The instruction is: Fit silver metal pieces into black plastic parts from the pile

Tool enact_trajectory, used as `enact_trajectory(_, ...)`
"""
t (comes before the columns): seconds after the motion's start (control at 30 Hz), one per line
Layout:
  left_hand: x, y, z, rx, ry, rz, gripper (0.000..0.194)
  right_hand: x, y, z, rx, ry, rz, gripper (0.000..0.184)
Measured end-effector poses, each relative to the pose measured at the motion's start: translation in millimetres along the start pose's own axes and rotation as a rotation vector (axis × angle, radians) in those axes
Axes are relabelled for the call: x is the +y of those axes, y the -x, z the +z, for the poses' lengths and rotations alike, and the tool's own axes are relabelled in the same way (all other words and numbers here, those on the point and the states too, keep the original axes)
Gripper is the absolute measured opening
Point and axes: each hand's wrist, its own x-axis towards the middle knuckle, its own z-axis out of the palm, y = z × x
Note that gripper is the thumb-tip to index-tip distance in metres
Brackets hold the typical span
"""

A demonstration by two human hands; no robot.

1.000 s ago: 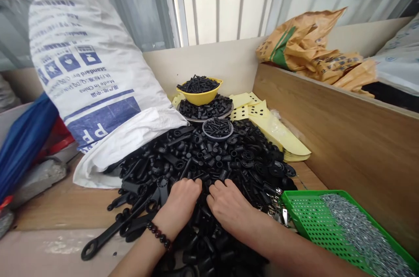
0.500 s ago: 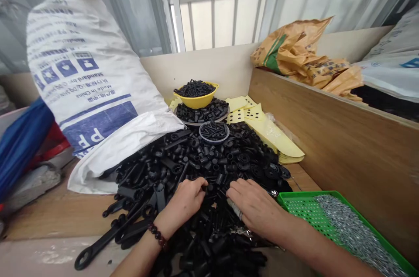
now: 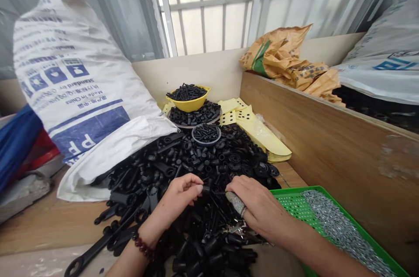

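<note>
Two bowls (image 3: 190, 105) (image 3: 206, 143), one plate (image 3: 185, 126), one green tray (image 3: 293, 212).

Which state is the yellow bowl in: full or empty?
Full: small black parts fill the yellow bowl, heaped above its rim.

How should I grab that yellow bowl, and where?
I'd take the yellow bowl by opposite sides of its rim, coming from above on the near side. The rim flares outward and stands clear, while the base sits on loose parts. It's heaped with small black pieces, so keeping it level seems wise.
</note>
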Motion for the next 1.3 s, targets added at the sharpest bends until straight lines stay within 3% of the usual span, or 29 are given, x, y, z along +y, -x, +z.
enact_trajectory(0.1, 8.2, 14.1, 2.2, 0.000, 0.241, -0.059, 0.024, -8.7, 0.8, -4.3, 0.046, -0.085, -0.041, 0.033)
enact_trajectory(0.23, 21.6, 31.3, 17.6, -0.041, 0.754, -0.162, 0.028, -18.6, 5.4, -5.0, 0.101, -0.143, -0.116, 0.025)
enact_trajectory(0.4, 29.6, 47.8, 36.1, -0.021, 0.974, -0.201, 0.027, -23.9, 19.7, -5.3, 0.086, -0.081, -0.106, 0.014)
enact_trajectory(0.6, 27.9, 63.3, 46.6, 0.004, 0.896, -0.167, 0.026, -28.9, 34.3, -7.8, -0.087, -0.208, 0.017, 0.018)
enact_trajectory(0.8, 27.3, 69.0, 52.8, 0.025, 0.728, -0.094, 0.028, -32.8, 43.2, -7.4, -0.062, -0.211, -0.119, 0.019)
enact_trajectory(0.97, 30.8, 73.9, 51.1, 0.058, 0.450, 0.091, 0.018, -36.1, 54.0, -16.4, -0.234, -0.476, 0.099, 0.023)
enact_trajectory(1.07, 33.7, 77.6, 48.5, 0.089, 0.248, 0.250, 0.016, -39.2, 59.5, -17.8, -0.220, -0.530, 0.182, 0.022)
enact_trajectory(1.17, 33.5, 80.7, 49.4, 0.096, 0.193, 0.306, 0.018, -42.3, 59.5, -14.5, -0.147, -0.516, 0.132, 0.023)
enact_trajectory(1.3, 29.2, 82.0, 56.0, 0.107, 0.271, 0.168, 0.017, -41.9, 54.8, -7.0, -0.071, -0.412, -0.062, 0.024)
